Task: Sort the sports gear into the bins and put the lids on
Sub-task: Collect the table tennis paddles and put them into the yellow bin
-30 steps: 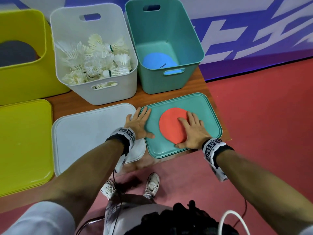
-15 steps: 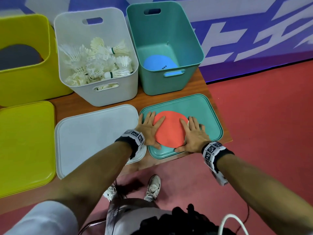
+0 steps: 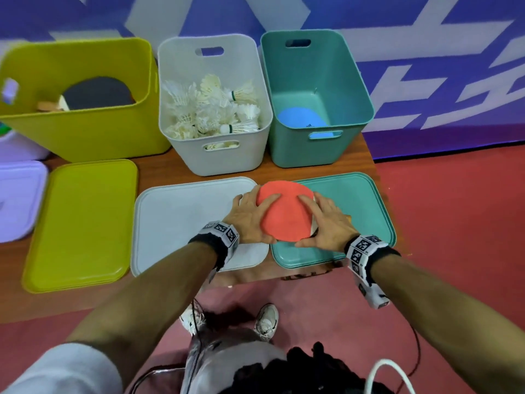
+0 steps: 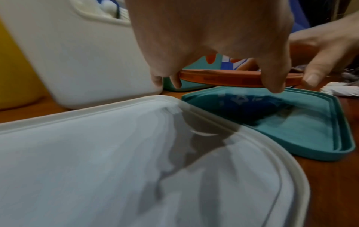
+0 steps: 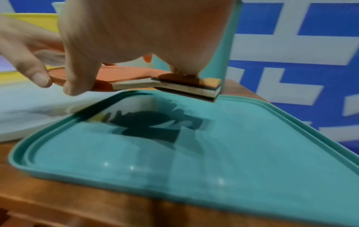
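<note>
A red table tennis paddle [image 3: 287,216] hangs level just above the teal lid [image 3: 363,203], held by both hands. My left hand [image 3: 260,220] grips the blade's left edge, thumb on the near rim and fingers over the top. On the right side, by the wooden handle [image 5: 194,86], my right hand [image 3: 324,223] grips the blade. The left wrist view shows the paddle's edge [image 4: 223,77] clear of the teal lid [image 4: 303,132]. The teal bin [image 3: 318,66] holds a blue paddle [image 3: 301,118].
A white bin [image 3: 181,149] full of shuttlecocks [image 3: 216,109] stands at the middle back, its white lid [image 3: 184,223] under my left wrist. A yellow bin [image 3: 93,137] with a black paddle [image 3: 96,93] and a yellow lid [image 3: 82,223] lie to the left. The table ends just right of the teal lid.
The red paddle lay flat on the teal lid under my right hand. My left hand came over to it, and both hands have lifted it and shifted it a little left.
</note>
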Demonstrator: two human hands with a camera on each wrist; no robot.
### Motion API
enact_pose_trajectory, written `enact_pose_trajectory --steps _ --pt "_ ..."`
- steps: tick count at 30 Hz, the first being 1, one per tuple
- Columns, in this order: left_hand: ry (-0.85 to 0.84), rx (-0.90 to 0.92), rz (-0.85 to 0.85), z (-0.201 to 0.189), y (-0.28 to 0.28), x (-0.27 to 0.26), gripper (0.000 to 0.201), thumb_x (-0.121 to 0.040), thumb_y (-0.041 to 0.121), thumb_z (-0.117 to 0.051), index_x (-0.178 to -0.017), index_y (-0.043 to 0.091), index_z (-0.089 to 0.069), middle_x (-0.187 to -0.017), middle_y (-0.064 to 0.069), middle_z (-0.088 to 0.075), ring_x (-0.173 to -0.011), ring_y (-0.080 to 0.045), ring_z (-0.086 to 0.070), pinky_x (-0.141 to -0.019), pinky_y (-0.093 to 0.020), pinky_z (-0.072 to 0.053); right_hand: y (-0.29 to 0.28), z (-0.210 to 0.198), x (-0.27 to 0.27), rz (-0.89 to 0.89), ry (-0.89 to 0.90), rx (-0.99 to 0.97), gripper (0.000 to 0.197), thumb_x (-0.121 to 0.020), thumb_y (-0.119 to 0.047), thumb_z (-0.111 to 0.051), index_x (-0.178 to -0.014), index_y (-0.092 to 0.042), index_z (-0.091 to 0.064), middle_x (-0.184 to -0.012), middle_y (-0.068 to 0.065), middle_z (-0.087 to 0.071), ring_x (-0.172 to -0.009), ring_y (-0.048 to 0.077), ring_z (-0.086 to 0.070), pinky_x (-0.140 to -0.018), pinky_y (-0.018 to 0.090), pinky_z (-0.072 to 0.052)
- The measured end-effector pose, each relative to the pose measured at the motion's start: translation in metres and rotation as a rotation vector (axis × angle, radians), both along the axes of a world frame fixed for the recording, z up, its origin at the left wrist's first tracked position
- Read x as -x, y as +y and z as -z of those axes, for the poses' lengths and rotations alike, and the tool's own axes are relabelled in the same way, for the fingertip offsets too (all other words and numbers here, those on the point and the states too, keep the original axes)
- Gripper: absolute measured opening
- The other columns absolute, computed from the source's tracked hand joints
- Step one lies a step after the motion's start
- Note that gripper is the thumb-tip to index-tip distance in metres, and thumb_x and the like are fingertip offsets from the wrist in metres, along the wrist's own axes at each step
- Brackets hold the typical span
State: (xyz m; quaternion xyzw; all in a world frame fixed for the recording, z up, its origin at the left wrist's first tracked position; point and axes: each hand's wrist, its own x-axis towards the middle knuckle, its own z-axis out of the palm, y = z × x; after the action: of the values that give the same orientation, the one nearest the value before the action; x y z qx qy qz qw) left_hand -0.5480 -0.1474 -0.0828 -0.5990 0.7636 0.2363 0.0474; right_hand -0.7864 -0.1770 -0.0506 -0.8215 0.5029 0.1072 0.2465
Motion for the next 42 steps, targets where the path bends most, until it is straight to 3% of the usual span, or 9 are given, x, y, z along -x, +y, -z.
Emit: enact_pose_trajectory --steps 6,10,15,18,27,31,36,39,42 --pt "-0.020 0.032 -0.248 -0.024 0.058 -0.096 0.113 -0.063 0.080 -0.064 -0.152 0.041 -0.006 -0.158 -0.017 0.001 -0.143 -0.038 -0.014 -0.118 -0.051 -0.011 0.002 -0.017 -0.100 -0.283 -0.014 0.036 0.109 -0.066 -0.081 -0.063 -0.154 -0.036 -0.013 -0.161 0.005 -0.002 -0.144 0.029 -0.012 -0.115 0.046 -0.022" --pt "-0.055 0.054 -0.466 -0.042 0.107 -0.170 0.121 -0.045 0.092 -0.047 -0.151 0.044 -0.015 -0.159 -0.018 -0.005 -0.141 -0.040 -0.019 -0.116 -0.050 -0.018 0.010 -0.028 -0.192 -0.446 -0.017 0.063 0.108 -0.066 -0.084 -0.058 -0.154 -0.040 -0.011 -0.163 0.006 0.004 -0.149 0.031 -0.003 -0.118 0.050 -0.016" --pt "-0.019 0.156 -0.684 -0.066 0.157 -0.258 0.110 -0.054 0.062 -0.081 -0.149 0.039 -0.031 -0.156 -0.019 -0.017 -0.132 -0.040 -0.034 -0.112 -0.047 -0.028 0.032 -0.047 -0.308 -0.623 -0.055 0.205 0.109 -0.066 -0.081 -0.062 -0.154 -0.036 -0.015 -0.160 0.012 -0.003 -0.137 0.035 -0.020 -0.113 0.046 -0.022" --pt "0.041 0.212 -0.742 -0.081 0.167 -0.304 0.117 -0.046 0.061 -0.088 -0.148 0.037 -0.035 -0.153 -0.017 -0.021 -0.132 -0.040 -0.035 -0.112 -0.048 -0.032 0.035 -0.062 -0.361 -0.670 -0.076 0.251 0.110 -0.065 -0.080 -0.064 -0.153 -0.035 -0.016 -0.159 0.014 -0.005 -0.135 0.034 -0.021 -0.113 0.047 -0.025" --pt "0.123 0.338 -0.741 -0.119 0.101 -0.401 0.109 -0.046 0.071 -0.069 -0.146 0.039 -0.039 -0.161 -0.014 -0.012 -0.143 -0.035 -0.025 -0.115 -0.051 -0.023 -0.022 -0.115 -0.449 -0.513 -0.114 0.325 0.106 -0.063 -0.080 -0.065 -0.151 -0.037 -0.024 -0.158 0.010 -0.013 -0.139 0.031 -0.020 -0.111 0.045 -0.027" --pt "0.131 0.393 -0.727 -0.130 0.060 -0.426 0.087 -0.065 0.068 -0.068 -0.143 0.043 -0.041 -0.160 -0.011 -0.018 -0.143 -0.030 -0.025 -0.114 -0.045 -0.015 -0.057 -0.129 -0.470 -0.354 -0.136 0.320 0.106 -0.060 -0.084 -0.064 -0.149 -0.040 -0.026 -0.156 0.004 -0.021 -0.138 0.027 -0.025 -0.107 0.048 -0.036" --pt "0.070 0.417 -0.674 -0.143 0.017 -0.447 0.069 -0.080 0.059 -0.068 -0.142 0.045 -0.042 -0.156 -0.009 -0.025 -0.140 -0.027 -0.027 -0.111 -0.043 -0.017 -0.084 -0.140 -0.491 -0.243 -0.165 0.303 0.104 -0.062 -0.078 -0.069 -0.149 -0.036 -0.029 -0.152 0.003 -0.025 -0.135 0.028 -0.031 -0.107 0.049 -0.036" --pt "0.067 0.404 -0.645 -0.148 -0.001 -0.460 0.069 -0.082 0.057 -0.067 -0.144 0.045 -0.039 -0.157 -0.009 -0.022 -0.143 -0.027 -0.021 -0.112 -0.044 -0.016 -0.093 -0.144 -0.504 -0.196 -0.155 0.309 0.100 -0.068 -0.071 -0.071 -0.150 -0.036 -0.027 -0.157 0.004 -0.018 -0.137 0.031 -0.026 -0.109 0.049 -0.028" --pt "-0.040 0.311 -0.636 -0.144 -0.014 -0.470 0.067 -0.087 0.064 -0.054 -0.147 0.049 -0.029 -0.161 -0.011 -0.013 -0.148 -0.030 -0.008 -0.113 -0.049 -0.015 -0.099 -0.140 -0.516 -0.219 -0.083 0.311 0.093 -0.079 -0.066 -0.064 -0.153 -0.039 -0.016 -0.163 0.007 -0.002 -0.146 0.032 -0.009 -0.114 0.050 -0.016"
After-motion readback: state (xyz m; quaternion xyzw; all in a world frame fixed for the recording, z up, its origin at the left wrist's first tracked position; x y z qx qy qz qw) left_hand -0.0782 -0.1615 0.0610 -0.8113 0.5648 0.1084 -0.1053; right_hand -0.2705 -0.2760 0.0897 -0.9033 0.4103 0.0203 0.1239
